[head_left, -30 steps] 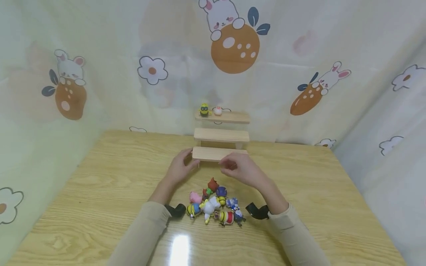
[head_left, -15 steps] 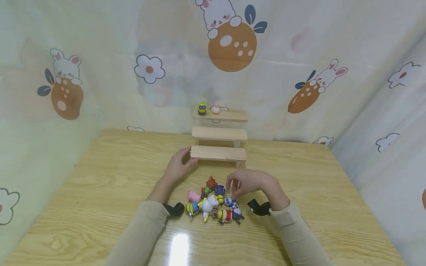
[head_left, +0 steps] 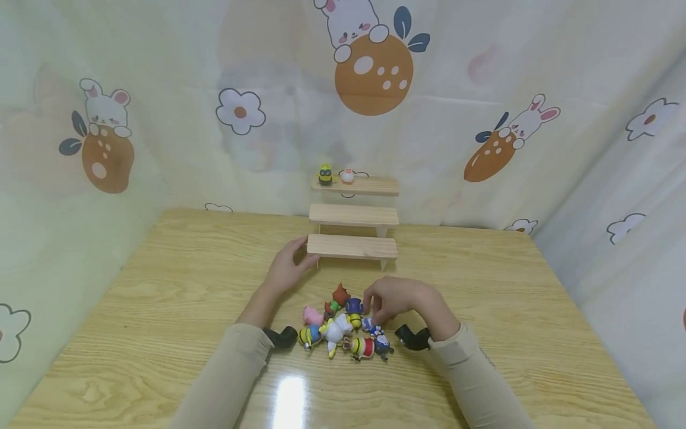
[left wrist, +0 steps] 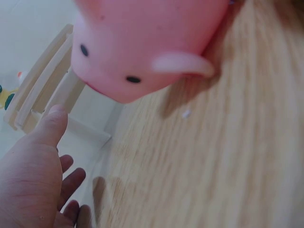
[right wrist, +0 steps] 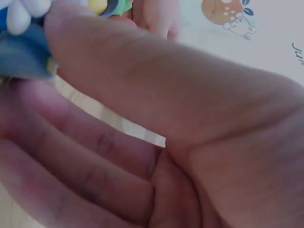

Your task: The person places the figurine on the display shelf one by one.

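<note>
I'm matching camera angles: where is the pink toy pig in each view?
Head: pink pig, upper left of the toy pile.
Left wrist: pig large, top middle.
Right wrist: not visible.
Shared landmark: wooden shelf, above the toys in head, left side in left wrist.

Toy figs (head_left: 333,333): smooth, plas.-look; stand (head_left: 352,246): matt wood; tbl (head_left: 482,280): glossy woodgrain; backdrop (head_left: 300,137): cloth.

Bright, glare on tabletop (head_left: 161,333), blurry wrist views

Head cam high, facing fwd/down; wrist cams v. close; head, L wrist share shelf (head_left: 352,246).
</note>
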The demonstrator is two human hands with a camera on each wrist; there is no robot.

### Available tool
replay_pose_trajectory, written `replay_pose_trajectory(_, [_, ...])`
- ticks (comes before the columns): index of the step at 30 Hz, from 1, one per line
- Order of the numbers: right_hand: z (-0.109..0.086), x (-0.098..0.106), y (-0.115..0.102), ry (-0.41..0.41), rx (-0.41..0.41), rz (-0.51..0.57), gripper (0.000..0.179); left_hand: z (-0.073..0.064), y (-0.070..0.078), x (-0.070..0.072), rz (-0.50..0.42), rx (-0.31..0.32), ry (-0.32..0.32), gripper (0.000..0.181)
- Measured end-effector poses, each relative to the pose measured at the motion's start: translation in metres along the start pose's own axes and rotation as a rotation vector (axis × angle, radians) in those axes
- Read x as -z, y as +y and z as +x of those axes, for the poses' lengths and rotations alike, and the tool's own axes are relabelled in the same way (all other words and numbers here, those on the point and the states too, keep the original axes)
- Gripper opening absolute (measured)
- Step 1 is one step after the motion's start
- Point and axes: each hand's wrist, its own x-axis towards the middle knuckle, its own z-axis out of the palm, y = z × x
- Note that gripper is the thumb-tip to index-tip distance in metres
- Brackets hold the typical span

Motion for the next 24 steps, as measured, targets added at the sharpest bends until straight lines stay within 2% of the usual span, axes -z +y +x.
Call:
replay_pose_trajectory(7, [0.0, 0.0, 0.006, -0.02, 0.058, -0.003, 0.013, 0.0, -0.001, -0.001, -0.006, -0.007, 0.005, 0.071])
replay_pose_trajectory(16, [0.002, 0.001, 0.013, -0.047, 0.072, 0.019, 0.005, 0.0, 0.001, 0.0, -0.012, -0.003, 0.009, 0.069])
replay_pose_trajectory(24, [0.002, 0.005, 0.025, 0.002, 0.077, 0.035, 0.01, 0.0, 0.001, 0.001, -0.009, -0.01, 0.005, 0.07])
